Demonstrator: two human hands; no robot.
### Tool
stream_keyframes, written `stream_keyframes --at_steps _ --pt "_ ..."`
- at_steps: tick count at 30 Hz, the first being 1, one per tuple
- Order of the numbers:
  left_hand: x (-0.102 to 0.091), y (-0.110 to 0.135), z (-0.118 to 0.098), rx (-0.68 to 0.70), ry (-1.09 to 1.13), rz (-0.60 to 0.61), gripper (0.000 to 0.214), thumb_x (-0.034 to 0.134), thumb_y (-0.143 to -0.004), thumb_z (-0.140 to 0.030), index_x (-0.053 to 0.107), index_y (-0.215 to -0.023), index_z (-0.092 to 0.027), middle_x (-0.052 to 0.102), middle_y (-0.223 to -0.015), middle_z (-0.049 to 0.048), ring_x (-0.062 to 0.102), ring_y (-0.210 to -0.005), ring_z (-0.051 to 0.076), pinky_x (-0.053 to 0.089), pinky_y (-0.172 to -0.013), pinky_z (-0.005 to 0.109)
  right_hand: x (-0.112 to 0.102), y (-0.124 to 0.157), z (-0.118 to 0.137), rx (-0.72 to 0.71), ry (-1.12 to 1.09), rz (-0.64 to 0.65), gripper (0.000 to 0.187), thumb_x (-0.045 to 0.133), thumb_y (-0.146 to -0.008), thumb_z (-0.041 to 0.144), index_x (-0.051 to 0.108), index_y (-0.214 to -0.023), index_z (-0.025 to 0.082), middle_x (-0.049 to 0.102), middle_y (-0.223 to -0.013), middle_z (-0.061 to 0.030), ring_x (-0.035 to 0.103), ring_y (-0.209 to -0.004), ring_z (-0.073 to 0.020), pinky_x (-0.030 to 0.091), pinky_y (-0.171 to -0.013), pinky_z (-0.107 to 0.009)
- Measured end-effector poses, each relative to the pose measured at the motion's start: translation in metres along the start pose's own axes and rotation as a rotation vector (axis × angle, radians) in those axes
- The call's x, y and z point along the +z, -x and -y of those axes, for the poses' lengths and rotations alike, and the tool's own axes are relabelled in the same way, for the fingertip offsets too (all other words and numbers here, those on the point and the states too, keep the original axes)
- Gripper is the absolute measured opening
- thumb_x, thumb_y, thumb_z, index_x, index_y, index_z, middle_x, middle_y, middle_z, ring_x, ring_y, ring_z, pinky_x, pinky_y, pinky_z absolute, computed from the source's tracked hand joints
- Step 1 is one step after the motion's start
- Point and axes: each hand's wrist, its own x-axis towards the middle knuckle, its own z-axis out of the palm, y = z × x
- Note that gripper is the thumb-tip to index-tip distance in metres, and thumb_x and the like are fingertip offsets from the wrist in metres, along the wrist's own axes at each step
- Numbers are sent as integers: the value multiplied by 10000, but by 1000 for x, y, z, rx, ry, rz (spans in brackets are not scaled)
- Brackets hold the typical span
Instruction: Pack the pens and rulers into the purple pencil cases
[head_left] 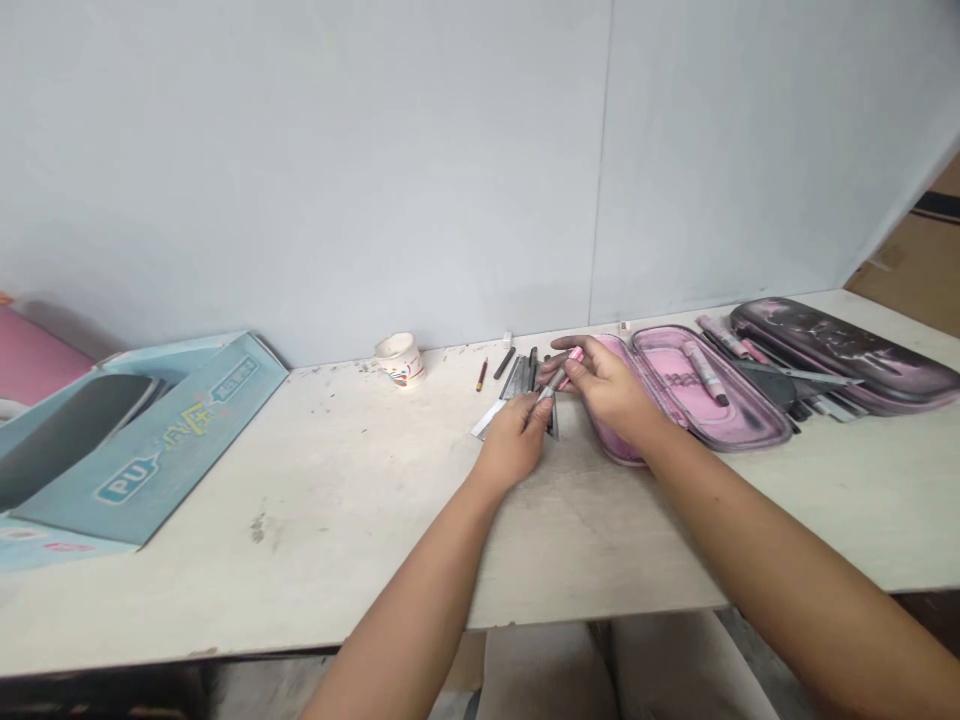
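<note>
Two hands at a table [315, 520], seen from the head camera. The left hand [514, 440] is closed on the grey barrel of a pen [553, 384], and the right hand [604, 388] pinches the pen's pink end [574, 354]; the fingers partly hide the pen, so its exact type is uncertain. The pen is held just above the table, between the hands and tilted across the view.

Directly beneath the left hand lies a loose group of dark sticks [521, 380] and a pale ruler [487, 420]. Just right of the right hand, an open pink pencil case [750, 430] lies flat, with a marker [705, 372] inside it. Further right, a dark pencil case [844, 350] lies beside more pens [739, 340]. Behind the group stand a small mug [399, 360] and a red pencil [481, 374]; a blue box [150, 440] lies well to the left.

The step in hand appears to be two-handed handling of the pen. With both hands on it, any further item calls for one hand to let go first.
</note>
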Motion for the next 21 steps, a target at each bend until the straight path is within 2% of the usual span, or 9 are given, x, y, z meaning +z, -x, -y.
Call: stream_keyframes --at_steps 3,5,7,9,12,14,17,21 --pt "1 5 -9 -88 494 196 465 393 -824 -572 411 -586 -174 391 -592 -10 428 -631 136 369 -665 284 7 7 8 48 -222 90 273 571 -768 416 504 -937 212 642 -825 -27 634 -816 -171 493 -705 -310" --pt "3 9 -16 -142 801 341 485 423 -796 -600 378 -565 -176 358 -574 -17 418 -596 124 381 -637 279 13 11 12 104 -312 173 287 559 -763 463 506 -897 215 630 -773 -10 630 -696 -156 494 -605 -285" --pt "6 10 -21 -202 974 337 463 493 -773 -574 381 -571 -173 353 -566 -26 405 -565 108 387 -610 262 18 13 12 167 -263 199 294 515 -783 493 496 -900 224 612 -718 14 567 -514 -117 450 -463 -247" --pt "10 7 -24 -268 1010 203 430 532 -773 -530 399 -582 -168 364 -551 -35 389 -531 91 380 -576 234 21 13 8 198 -78 123 268 477 -806 484 484 -883 228 576 -633 39 481 -406 -91 381 -378 -217" --pt "20 -5 -30 -354 929 -10 405 532 -787 -505 442 -598 -158 413 -539 -38 383 -501 75 368 -548 204 17 13 3 98 244 -53 217 464 -820 434 466 -782 220 513 -559 54 496 -463 -100 402 -430 -216" --pt "29 -15 -37 -353 854 -56 410 517 -791 -516 475 -606 -153 459 -547 -27 425 -525 82 392 -589 212 5 14 6 -1 362 -93 212 445 -828 416 461 -761 216 524 -595 41 532 -551 -115 441 -515 -234" --pt "50 -28 -54 -224 615 1 400 423 -843 -501 551 -694 -152 559 -644 13 531 -681 132 426 -751 272 -28 20 19 -148 514 -167 215 427 -833 406 489 -796 204 580 -721 1 559 -673 -137 454 -628 -266" --pt "85 -47 -71 47 -63 105 292 383 -870 -358 591 -870 -152 616 -892 66 542 -905 192 388 -888 348 -93 31 38 -344 958 -472 219 417 -830 371 531 -807 185 589 -840 -64 538 -828 -192 411 -774 -325"
